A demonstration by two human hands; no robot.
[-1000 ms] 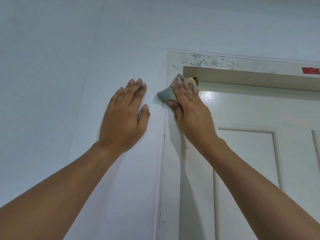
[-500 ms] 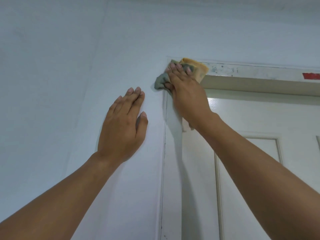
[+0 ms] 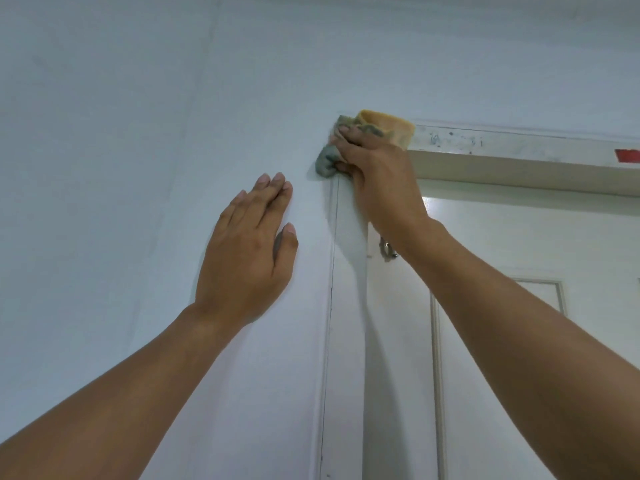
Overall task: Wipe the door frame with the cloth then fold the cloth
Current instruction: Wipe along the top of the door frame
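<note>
Right hand [image 3: 377, 178]: gripping the cloth [image 3: 381, 128], fingers curled over it, pressing it against the upper left corner of the door frame [image 3: 519, 143]. Cloth: bunching yellow and grey-green, covering that corner. Left hand [image 3: 249, 247]: lying flat, fingers straight and together, on the wall [image 3: 138, 168] just left of the door frame. Red mark [image 3: 627, 156]: showing far right on the door frame's top rail.

A pale blue-white wall [image 3: 138, 168] fills the left and top of the view. A white panelled door [image 3: 502, 341] stands closed at right. A red strip [image 3: 627, 156] sits at the right edge, above the door. A small metal fitting [image 3: 387, 250] shows near the door's upper left corner.
</note>
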